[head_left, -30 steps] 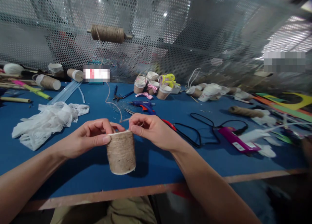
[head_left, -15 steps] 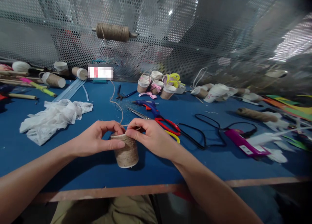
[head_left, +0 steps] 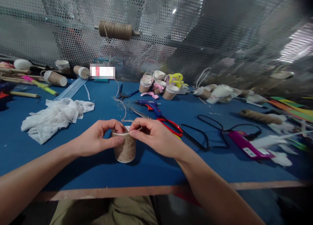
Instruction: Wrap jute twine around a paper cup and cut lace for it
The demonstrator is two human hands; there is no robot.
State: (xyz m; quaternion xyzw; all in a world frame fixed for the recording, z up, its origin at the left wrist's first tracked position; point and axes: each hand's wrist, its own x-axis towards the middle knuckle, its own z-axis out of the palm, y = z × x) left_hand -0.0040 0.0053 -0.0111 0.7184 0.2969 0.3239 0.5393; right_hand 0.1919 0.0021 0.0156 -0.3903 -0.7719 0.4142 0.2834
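Observation:
A paper cup (head_left: 125, 149) wrapped in brown twine is held near the table's front edge, its white rim facing up. My left hand (head_left: 105, 136) grips its left side, thumb outside and fingers over the rim. At the right of the rim, my right hand (head_left: 151, 133) pinches the loose twine (head_left: 124, 111) between thumb and fingers. That strand runs back across the table and up to a twine spool (head_left: 114, 30) on the mesh wall. The fingertips inside the cup are hidden.
Beyond my right hand lie scissors (head_left: 168, 125) with red handles and a blue glue gun (head_left: 149, 104) with a black cord. Several decorated cups (head_left: 170, 92) stand at the back. White lace (head_left: 58, 117) lies left; a purple power strip (head_left: 249, 146) lies right.
The cup's base has swung slightly left and toward the wall, so it stands more upright. My right hand has drawn slightly away from my left along the rim, still pinching the twine.

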